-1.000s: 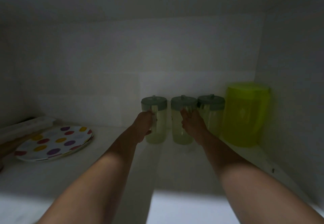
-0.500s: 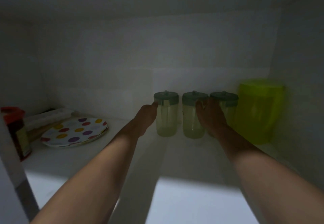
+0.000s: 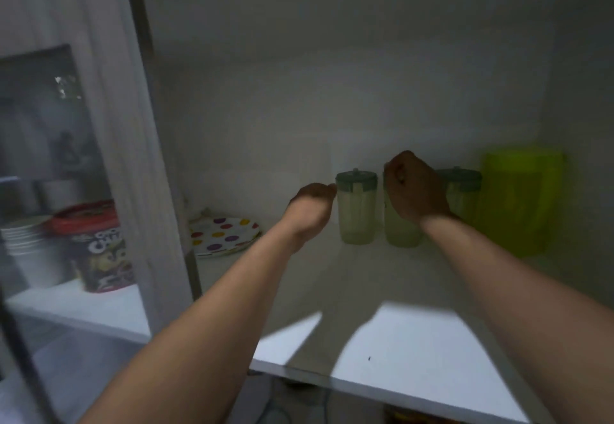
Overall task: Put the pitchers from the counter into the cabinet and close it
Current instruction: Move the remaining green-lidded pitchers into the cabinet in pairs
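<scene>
Looking from the left edge, I've got a glass cabinet door (image 3: 99, 157) with a red-lidded tin (image 3: 96, 247) and stacked grey cups (image 3: 30, 251) behind it, then the open bay with a polka-dot plate (image 3: 223, 236) lying flat on the white shelf (image 3: 415, 340). Next comes my left hand (image 3: 309, 212), fingers curled loosely and holding nothing, its knuckles just beside, maybe brushing, the left pitcher (image 3: 356, 207). That pitcher stands upright at the far wall, green lid on, long axis vertical. My right hand (image 3: 415, 187) sits in front of the middle pitcher (image 3: 400, 229), loosely fisted and covering its upper half; I cannot tell whether it touches, but it grips nothing that I can see. Further right a third pitcher (image 3: 463, 191) stands upright, and just beside it a big lime-green container (image 3: 521, 201) fills the far right corner. So all three pitchers line up far ahead of both hands, on the shelf. I judge placing is done and closing remains: the door lies left and near, so the left hand is nearer to it, and both forearms cross the opening and must clear it first.
</scene>
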